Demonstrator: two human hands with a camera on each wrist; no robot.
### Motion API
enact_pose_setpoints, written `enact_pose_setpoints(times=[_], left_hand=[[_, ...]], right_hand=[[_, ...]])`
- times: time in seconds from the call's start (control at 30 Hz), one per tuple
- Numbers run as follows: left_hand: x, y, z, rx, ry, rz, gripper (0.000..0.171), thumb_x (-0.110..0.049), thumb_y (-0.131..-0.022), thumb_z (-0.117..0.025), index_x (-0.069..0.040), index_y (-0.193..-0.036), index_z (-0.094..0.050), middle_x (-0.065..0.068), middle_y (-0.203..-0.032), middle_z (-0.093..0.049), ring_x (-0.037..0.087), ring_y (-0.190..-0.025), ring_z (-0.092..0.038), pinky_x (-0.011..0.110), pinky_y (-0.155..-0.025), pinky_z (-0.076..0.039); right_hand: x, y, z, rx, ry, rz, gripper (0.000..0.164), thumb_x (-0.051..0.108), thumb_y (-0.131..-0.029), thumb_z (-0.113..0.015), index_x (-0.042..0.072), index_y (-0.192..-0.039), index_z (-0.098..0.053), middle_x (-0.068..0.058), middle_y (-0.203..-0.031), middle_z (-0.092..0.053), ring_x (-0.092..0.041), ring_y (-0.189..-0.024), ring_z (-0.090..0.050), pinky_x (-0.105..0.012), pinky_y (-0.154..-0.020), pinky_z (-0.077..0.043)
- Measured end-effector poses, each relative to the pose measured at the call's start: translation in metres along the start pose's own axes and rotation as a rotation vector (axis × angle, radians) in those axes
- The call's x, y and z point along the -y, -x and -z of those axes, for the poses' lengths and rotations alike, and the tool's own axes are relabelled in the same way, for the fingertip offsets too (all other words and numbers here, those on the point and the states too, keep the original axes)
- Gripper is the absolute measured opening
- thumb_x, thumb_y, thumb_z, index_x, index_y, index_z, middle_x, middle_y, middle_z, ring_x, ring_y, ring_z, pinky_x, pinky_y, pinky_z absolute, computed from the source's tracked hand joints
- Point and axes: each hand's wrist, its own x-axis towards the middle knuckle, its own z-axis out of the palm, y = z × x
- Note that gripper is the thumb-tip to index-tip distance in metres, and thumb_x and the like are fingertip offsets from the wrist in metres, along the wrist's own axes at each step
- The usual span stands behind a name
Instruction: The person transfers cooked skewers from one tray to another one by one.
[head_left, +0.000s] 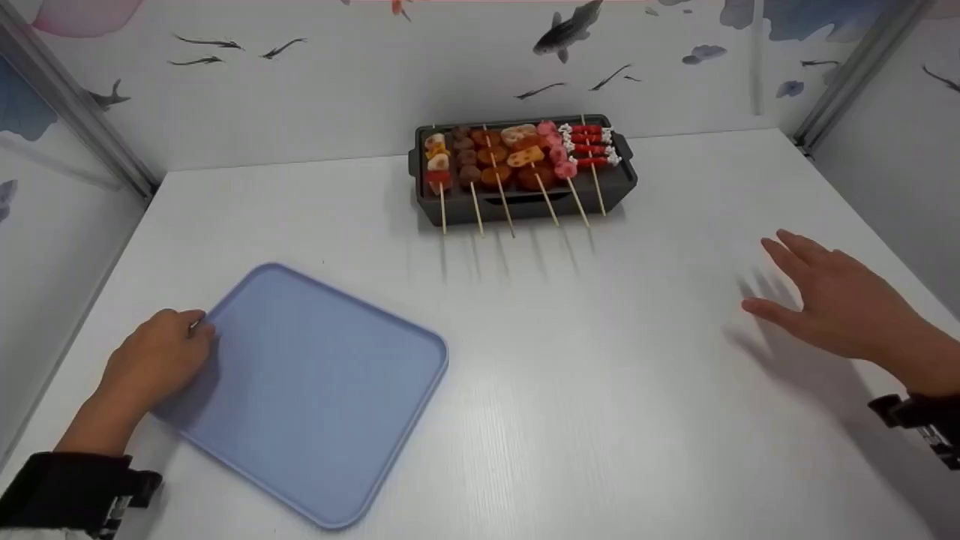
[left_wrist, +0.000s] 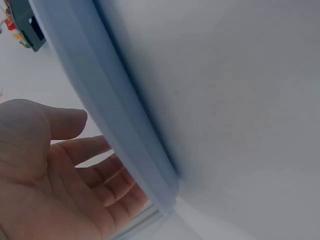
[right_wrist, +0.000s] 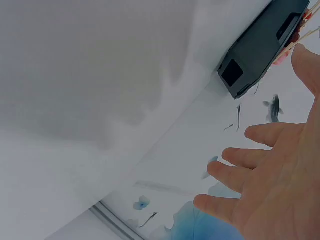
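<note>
A square light-blue tray (head_left: 322, 390) with a low raised rim lies turned at an angle on the left of the table. My left hand (head_left: 161, 352) is at its left edge, in a black wrist strap. In the left wrist view, the fingers (left_wrist: 107, 182) reach over the tray's rim (left_wrist: 110, 105), which hides their tips, while the thumb stands apart from them. On the right, my right hand (head_left: 847, 300) hovers over the table with its fingers spread and holds nothing. Its palm and separated fingers (right_wrist: 240, 177) show in the right wrist view.
At the back stands a dark grill box (head_left: 525, 210) bearing several food skewers (head_left: 491, 157), their sticks pointing forward over its front edge. A white wall (head_left: 315, 97) painted with fish rises behind the white table (head_left: 600, 375). Side panels meet it at metal posts (head_left: 97, 112).
</note>
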Motion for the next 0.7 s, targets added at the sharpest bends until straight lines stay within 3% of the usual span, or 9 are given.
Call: enact_pose_setpoints(times=[0.17, 0.37, 0.47, 0.7], left_hand=[[-0.002, -0.001, -0.001, 0.006, 0.015, 0.023, 0.048, -0.019, -0.097, -0.039, 0.011, -0.134, -0.044, 0.036, -0.130, -0.045, 0.045, -0.105, -0.053, 0.050, -0.067, -0.048], [-0.010, 0.002, -0.001, 0.009, 0.015, 0.064, 0.045, -0.017, -0.094, -0.041, 0.007, -0.131, -0.051, 0.035, -0.127, -0.049, 0.045, -0.100, -0.057, 0.041, -0.058, -0.046], [-0.016, 0.003, 0.001, 0.020, -0.001, 0.060, 0.042, -0.016, -0.093, -0.046, 0.007, -0.127, -0.055, 0.035, -0.122, -0.053, 0.043, -0.094, -0.060, 0.037, -0.053, -0.046], [-0.033, 0.004, 0.001, 0.067, 0.007, 0.022, 0.040, -0.014, -0.089, -0.050, 0.011, -0.120, -0.059, 0.034, -0.116, -0.057, 0.043, -0.092, -0.061, 0.042, -0.061, -0.051]], right_hand=[[0.012, 0.000, 0.001, 0.028, -0.005, -0.012, 0.086, 0.057, -0.089, -0.056, 0.002, -0.148, -0.027, -0.024, -0.149, -0.029, -0.050, -0.127, -0.035, -0.064, -0.098, -0.029], [0.027, -0.002, 0.002, 0.020, -0.005, 0.013, 0.081, 0.056, -0.090, -0.055, 0.000, -0.145, -0.034, -0.025, -0.145, -0.038, -0.045, -0.125, -0.042, -0.062, -0.094, -0.038], [0.032, -0.004, 0.002, 0.011, 0.001, 0.029, 0.078, 0.055, -0.090, -0.055, -0.001, -0.142, -0.038, -0.025, -0.141, -0.042, -0.043, -0.122, -0.047, -0.060, -0.091, -0.042], [0.042, -0.007, 0.001, 0.025, -0.016, 0.032, 0.075, 0.055, -0.090, -0.055, 0.001, -0.140, -0.042, -0.024, -0.137, -0.048, -0.042, -0.120, -0.050, -0.060, -0.087, -0.044]])
